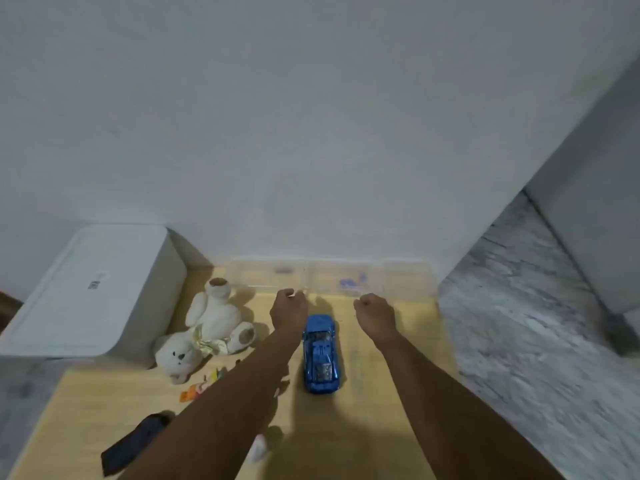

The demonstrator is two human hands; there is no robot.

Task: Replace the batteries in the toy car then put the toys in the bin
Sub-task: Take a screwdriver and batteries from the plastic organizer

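A blue toy car (320,355) lies on the wooden table (374,410), its nose pointing away from me, between my two forearms. A clear plastic bin (408,282) stands at the table's far edge against the wall. My left hand (289,306) and my right hand (375,311) are both curled around the bin's near rim, one on each side of the car's nose. A white teddy bear (211,327) lies on its back to the left of the car. The image is blurred.
A white box-shaped appliance (93,289) stands at the table's far left. Small orange and yellow toy pieces (199,388) lie below the bear. A dark flat object (133,441) and a small white thing (258,448) lie near the front. A grey marbled surface (519,323) rises on the right.
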